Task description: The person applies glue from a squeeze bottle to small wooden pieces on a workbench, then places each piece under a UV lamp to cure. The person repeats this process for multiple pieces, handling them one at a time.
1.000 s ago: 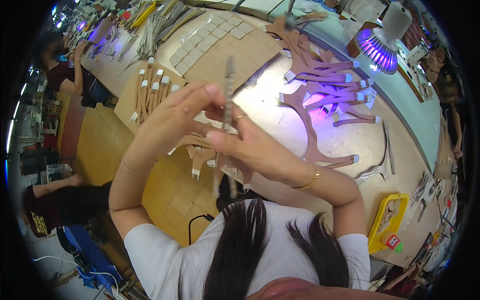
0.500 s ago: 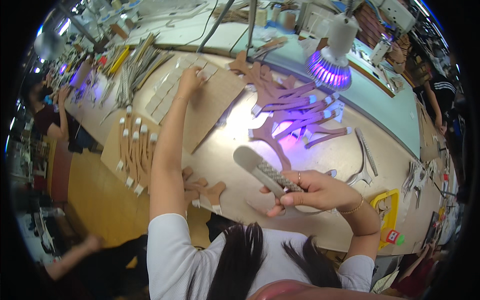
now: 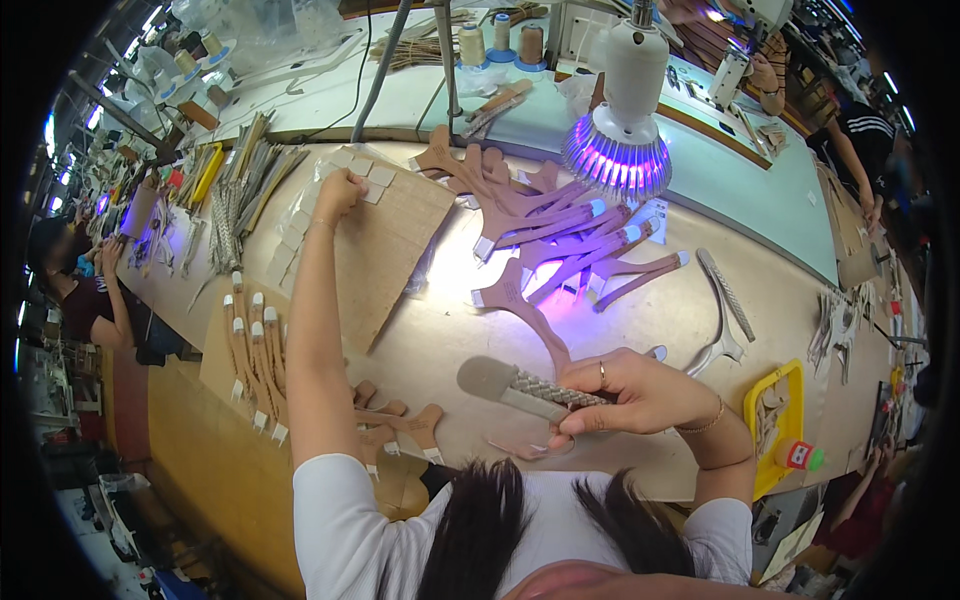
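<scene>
Right hand (image 3: 635, 395): lower centre of the frame; fingers closed around a braided strap (image 3: 540, 392) with a rounded grey end, which points left. Left hand (image 3: 342, 192): upper left, fingertips bent down at pale square patches (image 3: 379, 176) on a cardboard sheet (image 3: 400, 225); whether they grip a patch, cannot tell. Brown Y-shaped straps (image 3: 510, 292): heaped at upper centre, below a finned lamp (image 3: 618, 155) lit violet. Yellow tray (image 3: 751, 420): lower right, beside a green-capped bottle (image 3: 797, 455).
</scene>
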Motion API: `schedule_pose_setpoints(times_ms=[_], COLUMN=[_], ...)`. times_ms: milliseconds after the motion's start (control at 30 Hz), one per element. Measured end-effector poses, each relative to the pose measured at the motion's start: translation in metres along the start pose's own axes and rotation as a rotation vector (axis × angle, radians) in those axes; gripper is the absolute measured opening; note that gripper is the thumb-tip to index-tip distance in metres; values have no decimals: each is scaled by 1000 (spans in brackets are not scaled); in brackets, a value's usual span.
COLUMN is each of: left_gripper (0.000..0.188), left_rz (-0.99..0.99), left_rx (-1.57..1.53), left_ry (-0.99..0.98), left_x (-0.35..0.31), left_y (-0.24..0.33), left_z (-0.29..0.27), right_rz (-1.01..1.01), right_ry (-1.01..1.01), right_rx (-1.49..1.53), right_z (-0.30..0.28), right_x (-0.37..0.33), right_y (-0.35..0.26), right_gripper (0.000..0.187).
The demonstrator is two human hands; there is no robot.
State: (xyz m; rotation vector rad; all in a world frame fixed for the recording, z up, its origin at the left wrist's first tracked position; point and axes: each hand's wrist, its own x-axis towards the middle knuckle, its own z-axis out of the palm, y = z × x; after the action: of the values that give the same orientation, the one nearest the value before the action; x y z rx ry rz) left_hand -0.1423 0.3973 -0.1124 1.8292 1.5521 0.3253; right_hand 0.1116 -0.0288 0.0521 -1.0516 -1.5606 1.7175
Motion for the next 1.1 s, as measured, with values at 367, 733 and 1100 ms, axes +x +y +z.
schedule_pose_setpoints(times_ms=[367,733,1100], left_gripper=[19,34,40], left_rz=[119,199,288], left_rx=[-861,-713,-694], left_ry=[-198,-577,-806], left_x=[-39,-122,-173], left_y=[-23,110,177], left_z=[-44,19,62], right_rz=[-13,-189,-278], right_ry=[-15,222,104], right_rx=[-14,69,102], right_z=[-4,-16,-9], right_x=[3,-7,-11], right_y=[9,32,32], right_gripper=[27,20,19])
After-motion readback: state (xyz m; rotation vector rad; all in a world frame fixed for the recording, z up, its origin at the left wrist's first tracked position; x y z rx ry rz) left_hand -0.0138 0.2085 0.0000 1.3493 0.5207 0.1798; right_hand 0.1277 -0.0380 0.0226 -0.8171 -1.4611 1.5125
